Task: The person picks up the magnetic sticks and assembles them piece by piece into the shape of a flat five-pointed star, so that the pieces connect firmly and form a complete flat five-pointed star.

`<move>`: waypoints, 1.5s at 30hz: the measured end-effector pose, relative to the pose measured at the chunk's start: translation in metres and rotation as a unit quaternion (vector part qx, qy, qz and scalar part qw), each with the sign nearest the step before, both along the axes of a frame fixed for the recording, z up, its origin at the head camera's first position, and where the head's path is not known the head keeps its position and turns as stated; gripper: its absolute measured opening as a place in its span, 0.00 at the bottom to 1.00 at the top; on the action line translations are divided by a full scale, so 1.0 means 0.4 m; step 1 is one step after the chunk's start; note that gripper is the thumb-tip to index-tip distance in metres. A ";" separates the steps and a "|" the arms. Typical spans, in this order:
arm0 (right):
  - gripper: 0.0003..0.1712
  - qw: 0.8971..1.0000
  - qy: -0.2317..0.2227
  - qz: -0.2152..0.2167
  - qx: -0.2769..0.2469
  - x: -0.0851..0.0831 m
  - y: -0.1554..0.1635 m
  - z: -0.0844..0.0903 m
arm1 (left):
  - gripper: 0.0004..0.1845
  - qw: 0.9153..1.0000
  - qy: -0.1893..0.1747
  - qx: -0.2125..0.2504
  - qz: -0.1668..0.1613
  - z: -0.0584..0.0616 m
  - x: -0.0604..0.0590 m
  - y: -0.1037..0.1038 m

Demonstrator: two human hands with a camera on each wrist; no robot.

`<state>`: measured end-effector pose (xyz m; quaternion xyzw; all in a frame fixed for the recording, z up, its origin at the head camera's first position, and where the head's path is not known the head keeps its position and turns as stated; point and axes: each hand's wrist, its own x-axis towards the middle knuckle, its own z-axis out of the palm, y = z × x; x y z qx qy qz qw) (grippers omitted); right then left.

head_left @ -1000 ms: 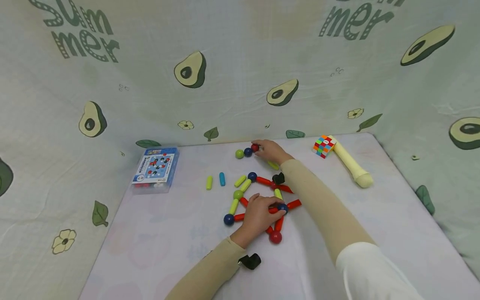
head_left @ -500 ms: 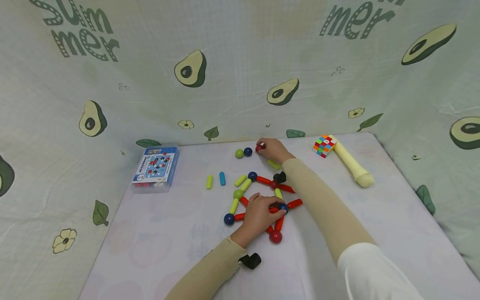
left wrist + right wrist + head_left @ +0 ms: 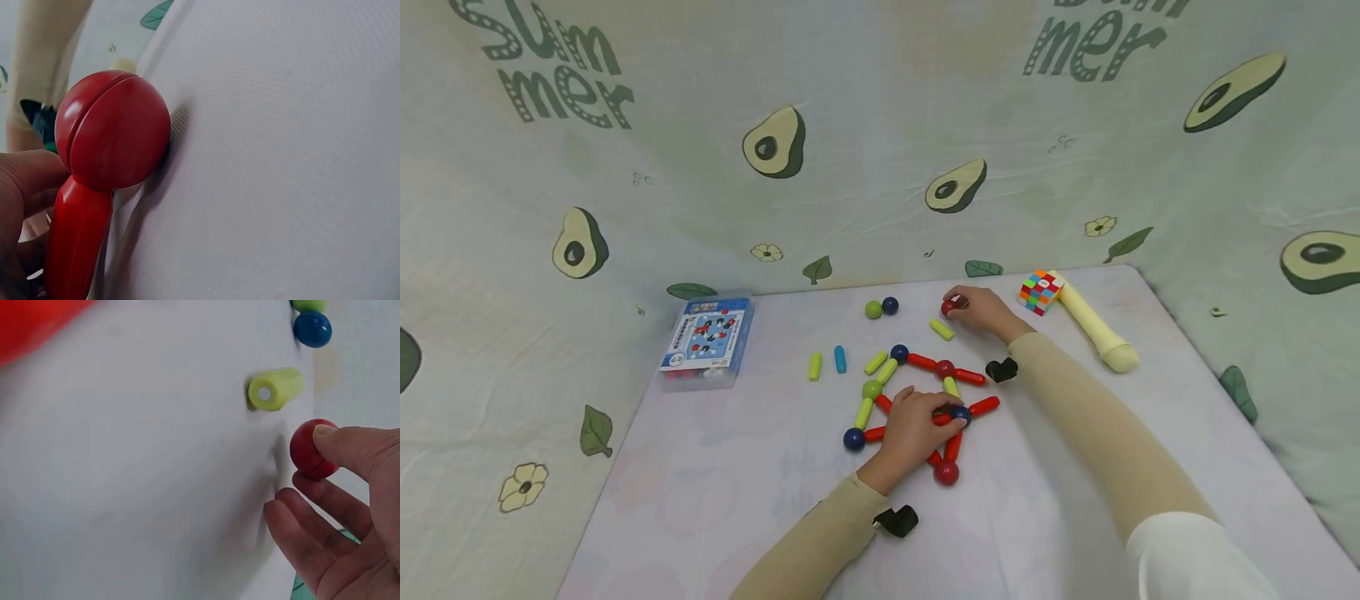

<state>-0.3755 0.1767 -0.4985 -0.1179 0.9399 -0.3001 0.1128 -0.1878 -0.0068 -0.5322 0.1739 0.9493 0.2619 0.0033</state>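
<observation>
Red ball [image 3: 949,307]: glossy, round, seamed plastic, at the far tabletop [image 3: 715,500] beside a lime stick [image 3: 941,329].
Right hand [image 3: 981,310]: arm stretched forward, fingers [image 3: 350,450] pinching the red ball, which rests on the tabletop.
Stick-and-ball figure [image 3: 925,392]: smooth rounded rods in red and lime joined by blue, green and red spheres, lying flat mid-tabletop.
Left hand [image 3: 913,429]: palm down on the figure, fingers curled round its red rods.
Tabletop: pale, finely woven cloth.
</observation>
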 end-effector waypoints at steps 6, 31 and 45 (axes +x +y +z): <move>0.19 1.000 0.000 0.018 -0.005 0.050 0.048 -0.007 | 0.18 1.000 -0.002 -0.003 0.009 0.007 0.006 0.003; 0.19 0.998 0.025 0.052 -0.025 0.306 0.180 -0.012 | 0.18 1.000 0.002 0.002 0.001 0.010 0.009 0.002; 0.21 0.995 0.053 0.076 -0.027 0.352 0.188 -0.038 | 0.19 1.000 -0.004 0.003 -0.001 0.010 0.010 0.001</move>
